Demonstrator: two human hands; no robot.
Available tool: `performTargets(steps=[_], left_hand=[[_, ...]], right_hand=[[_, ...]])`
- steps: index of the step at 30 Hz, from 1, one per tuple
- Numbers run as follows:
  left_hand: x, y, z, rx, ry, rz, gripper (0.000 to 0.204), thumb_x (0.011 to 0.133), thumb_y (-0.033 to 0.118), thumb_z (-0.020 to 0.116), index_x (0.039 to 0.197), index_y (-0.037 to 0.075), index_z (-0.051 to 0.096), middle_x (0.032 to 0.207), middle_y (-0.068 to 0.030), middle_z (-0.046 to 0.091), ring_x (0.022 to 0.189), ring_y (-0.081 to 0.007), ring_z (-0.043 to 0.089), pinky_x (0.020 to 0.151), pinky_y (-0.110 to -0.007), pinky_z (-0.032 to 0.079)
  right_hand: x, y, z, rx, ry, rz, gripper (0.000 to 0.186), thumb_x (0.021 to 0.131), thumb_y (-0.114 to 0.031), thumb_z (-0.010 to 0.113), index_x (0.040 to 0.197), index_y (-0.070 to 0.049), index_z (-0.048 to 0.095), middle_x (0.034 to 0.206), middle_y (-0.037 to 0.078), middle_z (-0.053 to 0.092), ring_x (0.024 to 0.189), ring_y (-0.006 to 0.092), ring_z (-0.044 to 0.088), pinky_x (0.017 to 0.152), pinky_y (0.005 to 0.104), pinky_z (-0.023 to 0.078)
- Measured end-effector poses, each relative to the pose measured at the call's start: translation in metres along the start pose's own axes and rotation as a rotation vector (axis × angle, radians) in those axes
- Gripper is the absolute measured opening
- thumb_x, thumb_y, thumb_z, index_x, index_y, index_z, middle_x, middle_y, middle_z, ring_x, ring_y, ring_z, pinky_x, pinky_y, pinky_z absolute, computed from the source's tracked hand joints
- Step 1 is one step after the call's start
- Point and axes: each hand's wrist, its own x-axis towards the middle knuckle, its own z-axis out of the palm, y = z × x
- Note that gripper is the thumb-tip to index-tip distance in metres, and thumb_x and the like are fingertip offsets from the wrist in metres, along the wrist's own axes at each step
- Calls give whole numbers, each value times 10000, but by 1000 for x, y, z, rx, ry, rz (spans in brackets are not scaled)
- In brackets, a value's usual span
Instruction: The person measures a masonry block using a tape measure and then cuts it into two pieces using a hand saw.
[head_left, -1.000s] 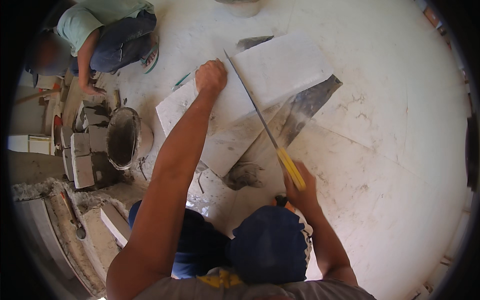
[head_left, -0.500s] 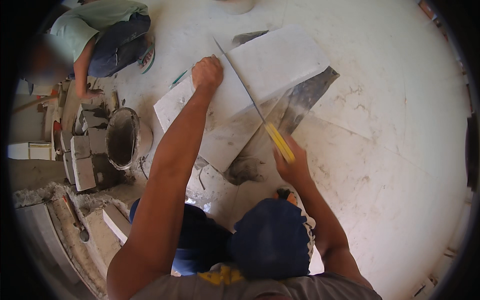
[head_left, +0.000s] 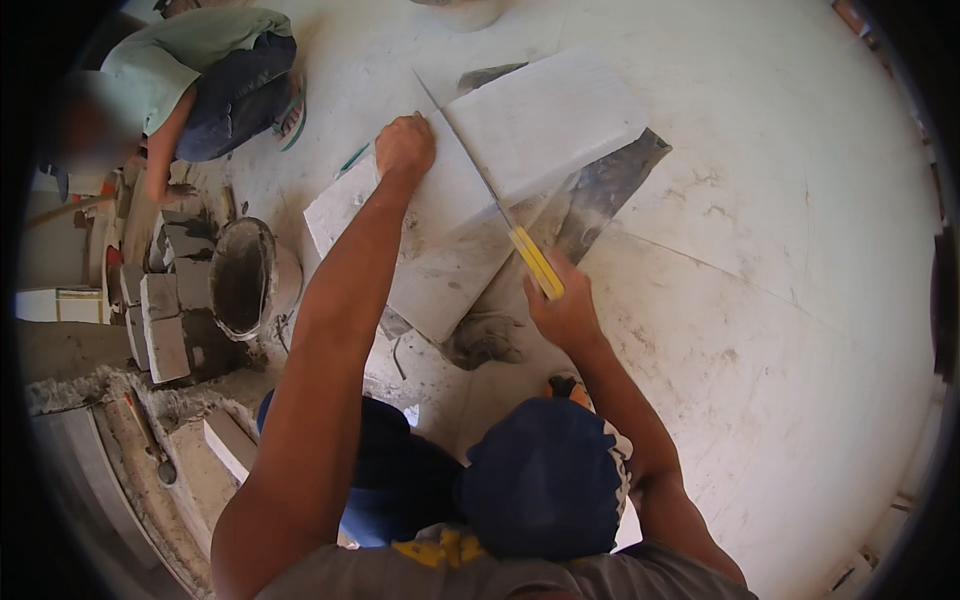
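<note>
A long white block point(head_left: 540, 125) lies slanted across another pale block point(head_left: 425, 300) and a dark, dusty slab point(head_left: 620, 180). My left hand point(head_left: 405, 148) grips the white block near its left end, fingers curled at the far edge. My right hand point(head_left: 555, 300) is closed around the yellow handle of a handsaw point(head_left: 532, 255). Its thin blade runs up and left across the white block, just right of my left hand, with the tip beyond the far edge. A thin green item point(head_left: 352, 156) lies on the floor left of my left hand.
At upper left a co-worker point(head_left: 210, 85) crouches, a hand down by some tools. At left are a mortar bucket point(head_left: 270, 275), stacked grey blocks point(head_left: 160, 325), a ledge with a tool point(head_left: 155, 450) and a loose white piece point(head_left: 228, 445). Another bucket point(head_left: 450, 12) stands at the top.
My right hand and the saw have moved steadily up and left along the stroke, the tip reaching farther past the block. My left hand stays on the block, slightly shifted leftward in view.
</note>
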Motion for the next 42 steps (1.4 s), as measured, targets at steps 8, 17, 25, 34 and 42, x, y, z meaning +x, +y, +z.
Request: performTargets(steps=[8, 17, 25, 34, 42], left_hand=[[-10, 2, -15, -29, -1, -137, 567, 1117, 402, 445, 1028, -44, 783, 1077, -300, 783, 1043, -459, 762, 1005, -533, 567], [-4, 6, 0, -47, -13, -53, 563, 1121, 395, 438, 1005, -35, 781, 1057, -291, 784, 1036, -450, 762, 991, -519, 569], [-11, -2, -13, 4, 41, -97, 564, 1122, 385, 445, 989, -51, 777, 1019, -310, 776, 1015, -466, 760, 983, -517, 578], [-14, 5, -12, -61, 61, -42, 540, 1116, 369, 458, 934, -14, 793, 1006, -300, 779, 969, -459, 769, 979, -510, 583], [-12, -4, -8, -23, 66, -81, 534, 1111, 365, 462, 960, -32, 785, 1008, -304, 777, 993, -473, 760, 969, -531, 581]], right_hand=[[-144, 5, -60, -62, -61, 153, 409, 1034, -200, 708, 1413, -68, 629, 1067, 191, 779, 1032, 405, 772, 882, 445, 611], [4, 2, -11, 44, 8, 18, 151, 1013, -108, 716, 1068, 7, 635, 891, 247, 676, 821, 380, 734, 700, 417, 531], [-134, 4, -61, -113, -71, 81, 398, 1015, -128, 713, 1396, -50, 629, 1145, 208, 767, 1057, 353, 792, 884, 428, 625], [-23, 22, 0, -73, 12, -41, 244, 1017, -178, 688, 1216, -59, 613, 1032, 239, 718, 956, 499, 697, 773, 546, 541], [-64, 1, -39, -120, -83, 37, 353, 999, -125, 710, 1338, -52, 645, 1092, 221, 762, 982, 443, 757, 815, 479, 628]])
